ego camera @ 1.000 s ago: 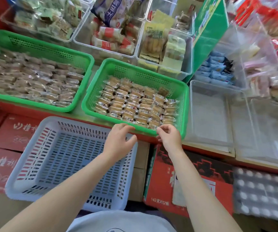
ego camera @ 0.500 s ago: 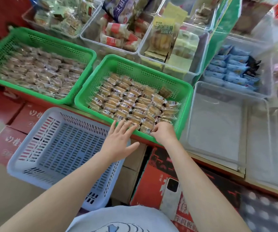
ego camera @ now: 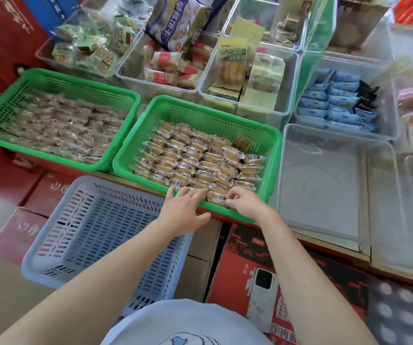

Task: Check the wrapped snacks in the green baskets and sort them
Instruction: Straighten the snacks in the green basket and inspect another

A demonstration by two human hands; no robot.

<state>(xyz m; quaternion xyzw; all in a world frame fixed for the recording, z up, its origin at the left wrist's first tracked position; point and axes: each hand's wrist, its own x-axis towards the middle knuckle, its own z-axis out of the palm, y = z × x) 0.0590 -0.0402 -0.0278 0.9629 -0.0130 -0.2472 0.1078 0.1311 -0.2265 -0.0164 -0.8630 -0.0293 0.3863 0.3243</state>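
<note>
- I read this as the very start: the blue-grey basket (ego camera: 96, 235) below the shelf holds nothing I can see, so I judge that no snack has been sorted out yet.
- The 2 green baskets sit side by side on the shelf; the near green basket (ego camera: 200, 115) is packed with rows of wrapped snacks (ego camera: 195, 160), and the far green basket (ego camera: 58, 83) to its left is full too and looks untouched.
- My left hand (ego camera: 183, 215) lies over the near basket's front rim, fingers straight and spread, tips touching the front row of packets.
- My right hand (ego camera: 244, 204) has curled fingers pinching 1 front-row snack (ego camera: 218, 197), not lifted clear as far as I can tell.
- Left to do, by my judgement: nearly everything, both baskets packet by packet.
- The clear bin (ego camera: 325, 190) to the right holds nothing I can make out.
</note>
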